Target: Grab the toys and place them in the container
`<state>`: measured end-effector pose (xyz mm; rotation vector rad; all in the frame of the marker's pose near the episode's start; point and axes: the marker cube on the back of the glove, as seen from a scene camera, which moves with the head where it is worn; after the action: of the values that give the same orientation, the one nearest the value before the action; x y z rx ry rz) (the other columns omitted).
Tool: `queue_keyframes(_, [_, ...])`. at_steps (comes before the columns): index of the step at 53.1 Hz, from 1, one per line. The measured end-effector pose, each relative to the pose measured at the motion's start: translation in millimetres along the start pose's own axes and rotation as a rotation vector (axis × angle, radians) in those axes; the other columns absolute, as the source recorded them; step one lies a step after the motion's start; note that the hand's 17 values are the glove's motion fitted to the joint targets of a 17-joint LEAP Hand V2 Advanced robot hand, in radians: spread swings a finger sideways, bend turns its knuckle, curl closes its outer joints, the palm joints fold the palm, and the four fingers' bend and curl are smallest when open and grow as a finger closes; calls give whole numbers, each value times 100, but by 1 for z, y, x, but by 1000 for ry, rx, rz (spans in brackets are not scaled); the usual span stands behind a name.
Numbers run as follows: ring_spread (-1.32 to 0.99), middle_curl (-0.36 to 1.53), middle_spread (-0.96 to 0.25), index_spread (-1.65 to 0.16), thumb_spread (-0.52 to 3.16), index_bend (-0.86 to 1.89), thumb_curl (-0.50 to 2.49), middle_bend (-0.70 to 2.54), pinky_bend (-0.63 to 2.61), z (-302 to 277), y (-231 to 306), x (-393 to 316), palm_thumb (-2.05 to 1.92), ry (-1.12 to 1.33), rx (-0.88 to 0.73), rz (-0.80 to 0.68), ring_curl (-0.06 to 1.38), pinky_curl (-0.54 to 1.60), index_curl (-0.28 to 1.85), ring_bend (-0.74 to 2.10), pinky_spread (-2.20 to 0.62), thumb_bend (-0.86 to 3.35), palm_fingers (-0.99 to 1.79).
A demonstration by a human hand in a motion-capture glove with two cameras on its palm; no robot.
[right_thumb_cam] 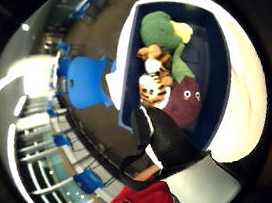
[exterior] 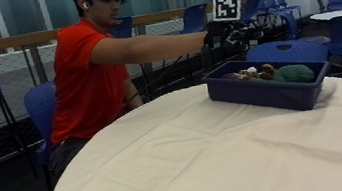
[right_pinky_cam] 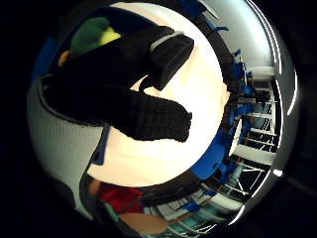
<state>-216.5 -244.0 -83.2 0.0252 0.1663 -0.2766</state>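
- Outside view first: person in a red shirt sits at a round table (exterior: 188,169) covered with a cream cloth, right arm stretched straight out. The gloved right hand (exterior: 221,30) hangs in the air above the near end of the dark blue container (exterior: 266,93), not touching it.
- The container sits on the table toward its far side, and all the toys I can make out are already inside it. From this angle you get a green rounded lump (exterior: 294,74) at one end and some small tan and maroon bits next to it.
- Thumb side palm view looks right down into the bin: a green plush duck (right_thumb_cam: 163,32) with a yellow bill, a little orange striped tiger plush (right_thumb_cam: 154,76) lying against it, and a maroon plush with googly eyes (right_thumb_cam: 185,100) just beside the tiger. All three are touching each other in one pile.
- Fingers: in the little finger side view the black gloved fingers (right_pinky_cam: 124,106) reach out fairly straight across the frame, lying side by side, with nothing between or under them. Not wrapped around anything.
- So the toys are below the hand, well apart from the fingertips, down in the bin. The duck's green head (right_pinky_cam: 91,32) peeks out past the glove in that same view.
- Blue chairs (exterior: 286,51) stand behind the table.
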Motion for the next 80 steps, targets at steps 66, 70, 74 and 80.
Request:
queue_keyframes(66, [10, 11, -3, -38, 125, 17, 30, 8, 124, 145, 206, 173, -1, -139, -30, 205, 12, 34, 37, 14, 14, -2, -27])
queue_keyframes(70, [10, 11, -3, -38, 125, 18, 30, 7, 124, 143, 210, 179, -1, -145, -22, 200, 11, 34, 37, 14, 14, -2, -27])
queue_keyframes(74, [10, 11, -4, -38, 125, 18, 30, 7, 123, 142, 217, 184, -1, -154, -17, 197, 11, 33, 37, 13, 14, -2, -27])
queue_keyframes(80, [10, 11, -4, -38, 125, 18, 30, 7, 123, 139, 223, 190, -1, -163, -6, 207, 11, 33, 37, 14, 14, -2, -26])
